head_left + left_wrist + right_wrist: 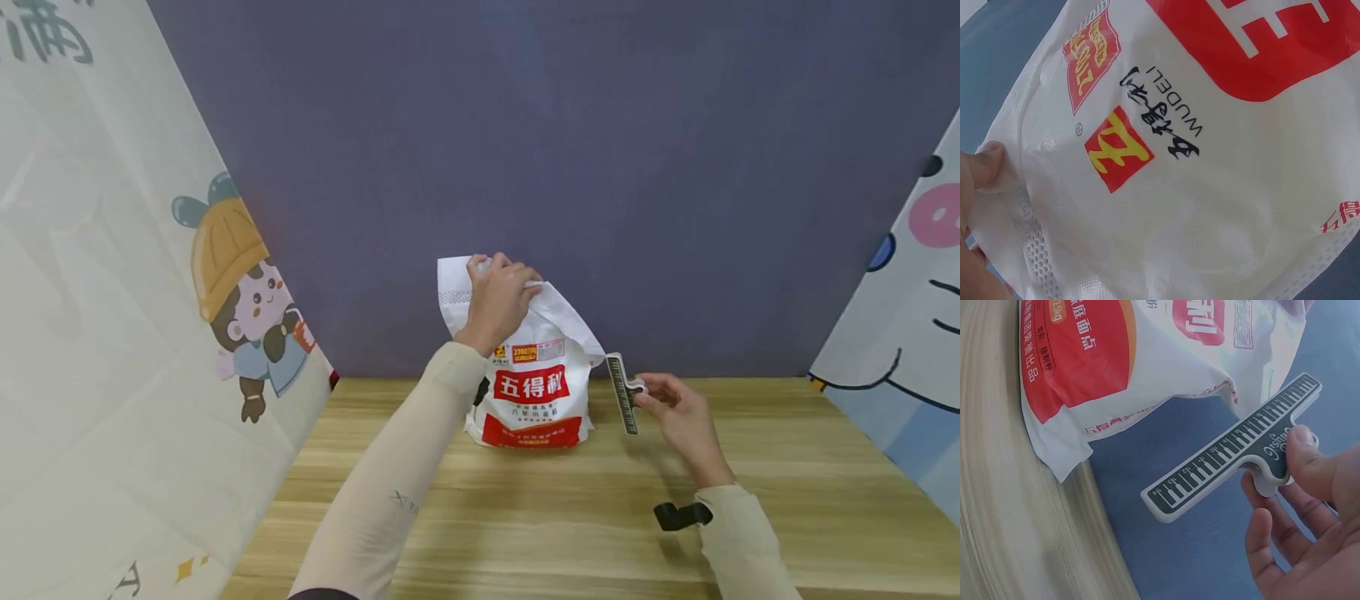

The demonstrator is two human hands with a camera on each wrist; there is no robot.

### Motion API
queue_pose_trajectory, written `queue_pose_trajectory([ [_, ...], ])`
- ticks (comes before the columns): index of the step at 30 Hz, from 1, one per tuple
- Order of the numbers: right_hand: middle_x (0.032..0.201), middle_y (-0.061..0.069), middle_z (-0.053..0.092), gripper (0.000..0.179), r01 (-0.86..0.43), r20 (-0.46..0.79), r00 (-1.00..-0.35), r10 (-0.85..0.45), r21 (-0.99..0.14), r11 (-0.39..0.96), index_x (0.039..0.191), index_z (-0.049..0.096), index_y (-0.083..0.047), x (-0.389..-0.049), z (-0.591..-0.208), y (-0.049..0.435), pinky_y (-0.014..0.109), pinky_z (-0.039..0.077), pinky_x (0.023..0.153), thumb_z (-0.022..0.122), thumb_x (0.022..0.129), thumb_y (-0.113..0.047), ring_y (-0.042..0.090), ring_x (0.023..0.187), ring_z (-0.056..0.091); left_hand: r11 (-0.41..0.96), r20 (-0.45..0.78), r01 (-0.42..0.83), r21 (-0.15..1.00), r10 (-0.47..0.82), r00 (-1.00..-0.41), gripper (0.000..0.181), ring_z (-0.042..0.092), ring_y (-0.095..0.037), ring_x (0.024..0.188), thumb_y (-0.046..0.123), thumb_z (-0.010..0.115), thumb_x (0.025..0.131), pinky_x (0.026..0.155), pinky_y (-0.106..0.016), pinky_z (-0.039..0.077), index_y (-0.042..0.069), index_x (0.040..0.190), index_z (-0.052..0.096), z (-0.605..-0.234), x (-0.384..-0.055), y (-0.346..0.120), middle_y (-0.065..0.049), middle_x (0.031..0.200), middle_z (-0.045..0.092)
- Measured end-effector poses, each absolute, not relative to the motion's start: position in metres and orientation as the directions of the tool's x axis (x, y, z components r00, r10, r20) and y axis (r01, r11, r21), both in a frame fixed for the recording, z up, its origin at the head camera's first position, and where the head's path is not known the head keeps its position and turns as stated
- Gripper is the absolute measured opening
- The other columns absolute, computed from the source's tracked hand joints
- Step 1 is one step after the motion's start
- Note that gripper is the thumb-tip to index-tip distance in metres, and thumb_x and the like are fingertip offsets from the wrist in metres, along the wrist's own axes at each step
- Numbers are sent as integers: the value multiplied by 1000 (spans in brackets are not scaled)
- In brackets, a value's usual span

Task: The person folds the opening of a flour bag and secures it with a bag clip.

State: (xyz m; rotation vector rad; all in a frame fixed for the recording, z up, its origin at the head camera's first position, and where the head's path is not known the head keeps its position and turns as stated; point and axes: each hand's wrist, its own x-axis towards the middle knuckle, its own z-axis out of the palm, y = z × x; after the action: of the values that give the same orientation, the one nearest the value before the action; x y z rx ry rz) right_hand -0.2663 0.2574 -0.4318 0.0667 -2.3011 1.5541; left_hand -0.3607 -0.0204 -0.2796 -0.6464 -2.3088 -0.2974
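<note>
A white flour bag [532, 383] with red labels stands upright on the wooden table. My left hand [501, 300] grips its folded top edge; in the left wrist view the thumb [988, 164] presses on the white fabric near the perforated strip. To the right of the bag, my right hand [681, 417] pinches a long clip [624, 396] with a piano-key pattern by its handle. In the right wrist view the clip [1229, 450] slants beside the bag's upper corner, thumb on the dark handle with the word "Music".
Behind the bag rises a dark grey-blue panel [540, 150]. A white sheet with a cartoon figure [258, 308] hangs at the left, and another with a pink-nosed cartoon [907, 333] at the right. The wooden table [540, 533] spans the front.
</note>
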Motion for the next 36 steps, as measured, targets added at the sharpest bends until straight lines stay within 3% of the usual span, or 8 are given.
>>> queue_pose_trajectory([
  [15,89,-24,66,29,-307,407,-888,214,-871,384,122,69,0,-267,-425,254,16,51,67,72,94,-6,-4,79,62,852,688,523,30,362,-629,18,58,-13,105,33,65,101,117,-51,25,24,111,78,-279,-361,-20,9,109,77],
  [18,88,-18,68,28,-322,427,-877,219,-862,391,120,69,1,-268,-422,253,17,51,65,73,93,-4,-4,77,62,852,689,523,30,362,-628,19,58,-13,105,33,65,101,117,-52,25,24,111,77,-279,-360,-20,9,109,77],
  [25,93,10,74,24,-332,471,-858,205,-813,478,117,71,-1,-274,-409,251,20,49,61,71,94,-8,-3,76,61,848,693,529,39,358,-626,19,58,-13,105,34,65,100,117,-52,25,25,110,77,-281,-361,-20,10,108,77],
  [36,89,10,71,20,-392,569,-806,163,-720,573,114,73,-4,-292,-381,242,17,46,59,73,93,-8,0,72,60,850,692,525,37,357,-627,18,58,-13,105,34,65,101,117,-52,25,25,110,77,-282,-362,-21,10,108,77],
])
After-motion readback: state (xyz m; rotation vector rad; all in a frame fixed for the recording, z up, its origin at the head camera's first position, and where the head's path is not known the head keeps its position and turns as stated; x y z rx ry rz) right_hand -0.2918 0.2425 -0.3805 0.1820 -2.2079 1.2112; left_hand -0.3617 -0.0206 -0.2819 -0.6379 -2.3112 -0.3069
